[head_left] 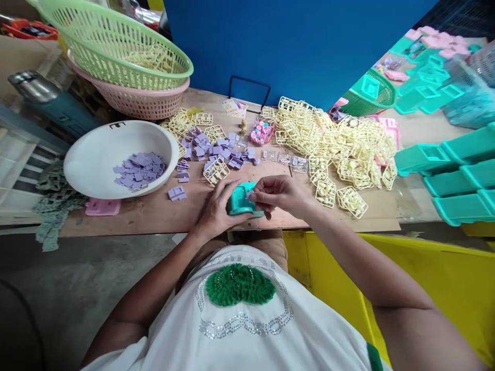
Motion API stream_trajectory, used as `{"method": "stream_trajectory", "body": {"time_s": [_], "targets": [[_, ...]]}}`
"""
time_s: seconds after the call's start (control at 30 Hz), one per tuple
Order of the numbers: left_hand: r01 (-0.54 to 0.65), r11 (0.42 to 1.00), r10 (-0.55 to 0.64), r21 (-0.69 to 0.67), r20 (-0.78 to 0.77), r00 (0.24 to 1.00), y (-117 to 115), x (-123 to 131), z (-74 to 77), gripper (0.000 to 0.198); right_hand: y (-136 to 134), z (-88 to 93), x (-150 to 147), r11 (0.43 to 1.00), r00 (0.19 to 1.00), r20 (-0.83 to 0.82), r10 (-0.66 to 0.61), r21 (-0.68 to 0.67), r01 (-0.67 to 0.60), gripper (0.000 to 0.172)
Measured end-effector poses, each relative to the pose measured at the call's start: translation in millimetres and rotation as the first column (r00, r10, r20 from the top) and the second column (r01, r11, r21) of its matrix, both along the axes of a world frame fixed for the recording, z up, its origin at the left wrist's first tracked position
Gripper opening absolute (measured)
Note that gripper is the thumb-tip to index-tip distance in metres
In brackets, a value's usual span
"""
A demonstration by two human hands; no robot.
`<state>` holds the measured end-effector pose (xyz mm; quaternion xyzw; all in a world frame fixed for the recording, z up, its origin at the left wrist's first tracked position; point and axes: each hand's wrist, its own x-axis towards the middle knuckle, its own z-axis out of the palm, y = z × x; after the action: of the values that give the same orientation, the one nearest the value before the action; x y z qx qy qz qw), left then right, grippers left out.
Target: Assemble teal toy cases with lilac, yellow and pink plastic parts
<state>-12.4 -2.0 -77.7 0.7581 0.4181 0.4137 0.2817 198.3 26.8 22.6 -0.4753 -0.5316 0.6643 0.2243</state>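
Near the table's front edge, my left hand (221, 208) is closed around the left side of a small teal plastic box (240, 198), which looks open toward me. My right hand (279, 196) is over the box's right side, thumb and fingers pinched on a small pale purple piece (250, 196); its exact shape is mostly hidden. Beyond my hands lie loose purple plastic parts (222, 149) and a cream sprue frame (216, 171). Small clear plastic pieces (284, 157) sit in a row just past the box.
A white bowl (83, 167) of purple parts stands left, below stacked green (116, 51) and pink baskets (131, 100). Cream sprues (328, 134) are heaped right of centre. Teal boxes (460, 175) are stacked far right. A blue panel (270, 46) rises behind; a flask (54, 98) leans left.
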Motion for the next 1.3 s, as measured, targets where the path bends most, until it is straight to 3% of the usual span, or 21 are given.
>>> {"method": "stream_trajectory", "body": {"time_s": [0.17,0.27,0.43,0.6,0.83,1.17,1.3], "targets": [[-0.135,0.991,0.135,0.022,0.035,0.990,-9,20,-13.1,0.094,5,3.6,-5,0.996,0.984,0.174,0.040,0.067,-0.052,0.054],[-0.207,0.978,0.205,0.036,0.059,0.977,-10,27,-19.4,0.095,7,8.1,-7,0.964,0.937,0.345,0.054,0.225,-0.139,0.041],[-0.245,0.969,0.245,-0.015,0.107,0.964,-8,31,-26.2,0.088,5,18.0,-10,0.803,0.810,0.586,-0.037,0.500,-0.325,0.016],[-0.237,0.971,0.236,-0.008,0.145,0.961,-6,31,-28.9,0.085,5,19.4,-11,0.685,0.715,0.680,-0.164,0.600,-0.414,0.016],[-0.268,0.963,0.266,-0.002,0.145,0.953,-7,34,-35.5,0.090,18,9.2,-18,0.765,0.649,0.755,-0.096,0.473,-0.437,0.013],[-0.233,0.972,0.230,-0.008,0.178,0.957,-6,33,-37.4,0.092,23,2.4,-24,0.793,0.590,0.803,-0.083,0.412,-0.448,0.014],[-0.236,0.972,0.234,-0.013,0.175,0.956,-7,33,-35.3,0.088,20,4.4,-29,0.776,0.531,0.842,-0.097,0.398,-0.489,0.012]]}}
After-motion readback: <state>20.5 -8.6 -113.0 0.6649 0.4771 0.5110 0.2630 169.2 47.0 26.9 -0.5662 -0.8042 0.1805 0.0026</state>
